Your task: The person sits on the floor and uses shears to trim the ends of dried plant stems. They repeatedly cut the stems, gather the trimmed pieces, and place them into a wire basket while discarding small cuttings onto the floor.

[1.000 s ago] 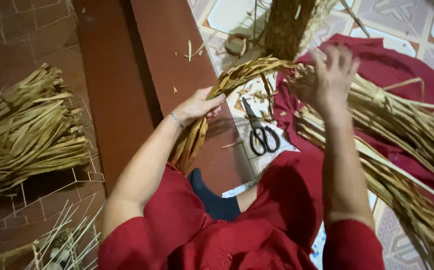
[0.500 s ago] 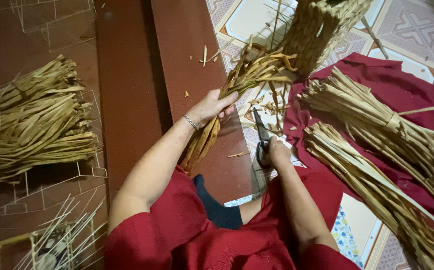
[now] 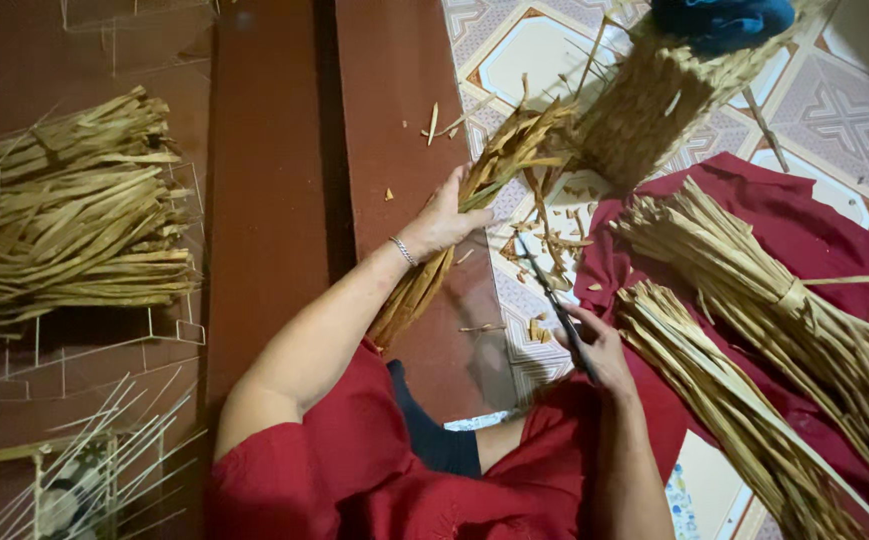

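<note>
Dried straw bundle (image 3: 474, 215) gripped in left hand (image 3: 444, 220), scissors (image 3: 554, 300) held in right hand (image 3: 599, 350)

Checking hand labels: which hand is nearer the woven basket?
Left. The left hand grips the straw bunch just beside the basket; the right hand holds scissors lower, farther away.

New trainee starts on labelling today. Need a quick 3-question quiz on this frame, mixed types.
1. True or false: the left hand grips a bundle of dried straw strips.
2. What does the right hand hold? A) a knife B) scissors C) nothing
3. Fill in: the two tied straw bundles on the person's right lie on a ___ cloth.

Key: 1 true; 2 B; 3 red
</note>
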